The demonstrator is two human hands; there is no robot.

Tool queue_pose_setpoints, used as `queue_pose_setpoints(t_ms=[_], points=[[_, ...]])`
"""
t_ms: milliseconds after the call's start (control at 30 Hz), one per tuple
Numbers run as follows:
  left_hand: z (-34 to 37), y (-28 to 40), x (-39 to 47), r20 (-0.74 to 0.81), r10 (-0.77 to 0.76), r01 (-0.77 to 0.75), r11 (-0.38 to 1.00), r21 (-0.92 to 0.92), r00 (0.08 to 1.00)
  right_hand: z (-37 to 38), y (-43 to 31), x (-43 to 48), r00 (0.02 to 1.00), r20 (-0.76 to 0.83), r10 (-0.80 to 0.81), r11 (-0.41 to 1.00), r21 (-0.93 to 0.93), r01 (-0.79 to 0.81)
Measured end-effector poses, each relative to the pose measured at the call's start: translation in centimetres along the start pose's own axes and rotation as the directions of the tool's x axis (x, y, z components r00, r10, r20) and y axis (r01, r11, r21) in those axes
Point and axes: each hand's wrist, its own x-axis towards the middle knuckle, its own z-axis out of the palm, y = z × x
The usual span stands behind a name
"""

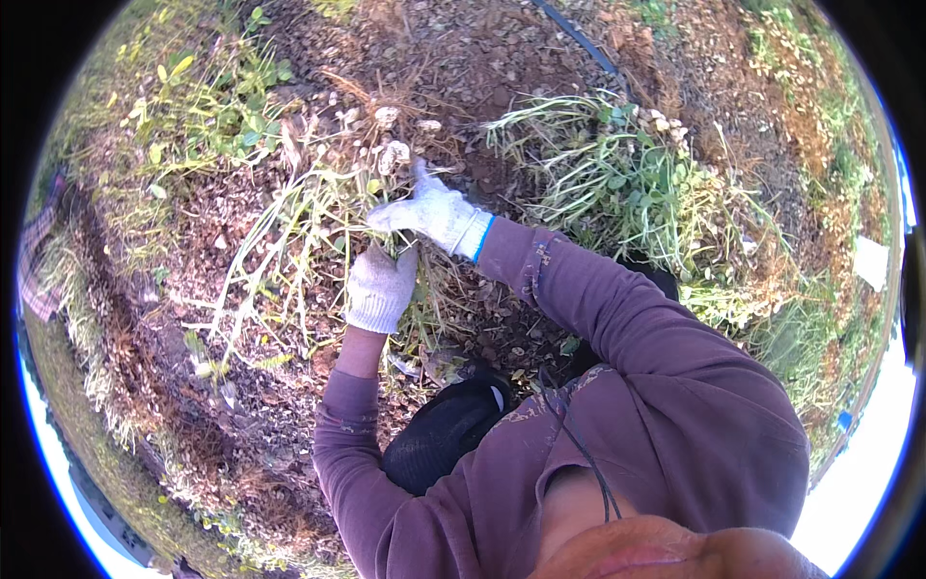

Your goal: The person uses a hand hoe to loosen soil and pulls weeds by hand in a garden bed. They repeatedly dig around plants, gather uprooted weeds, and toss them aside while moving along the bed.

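Observation:
My left hand [381,286], in a white knit glove, is closed round the stems of a bunch of pulled peanut plants [289,224]. My right hand [432,210], gloved too with a blue cuff edge, is at the root end of the same bunch, its thumb and fingers spread. Peanut pods [394,157] hang among roots just beyond my right fingertips. Whether the right fingers grip any stems is hard to tell. The stems fan out to the left of my left hand.
A heap of peanut plants [622,174] with pods lies to the right of my hands. A dark strap or hose [579,36] runs over the soil at the top. Leafy plants [246,108] stand upper left. Another person's plaid clothing [40,260] shows at the far left edge.

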Motion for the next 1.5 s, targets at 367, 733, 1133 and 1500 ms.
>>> queue_pose_setpoints(t_ms=[367,733,1133,1500], points=[[2.5,10.7,-1.8,0.3,0.733,-0.662,0.68,-0.314,0.611,-14.0,-9.5,-19.9,0.477,-0.653,-0.589,0.715,-0.695,-0.068],[1.6,-2.2,7.4,0.139,0.042,-0.071,0.974,0.215,0.989,-31.7,-0.3,-25.0,0.23,-0.912,-0.338,0.688,-0.407,-0.601],[-1.6,-9.5,10.0,-0.257,-0.102,0.207,0.882,0.424,0.961,-17.0,-11.3,-28.6,0.413,-0.355,-0.839,0.292,-0.933,-0.208],[-7.1,-11.1,13.5,-0.376,-0.382,0.532,0.516,0.671,0.845,-22.9,-3.7,-17.6,0.783,-0.609,0.129,-0.158,-0.792,-0.59]])
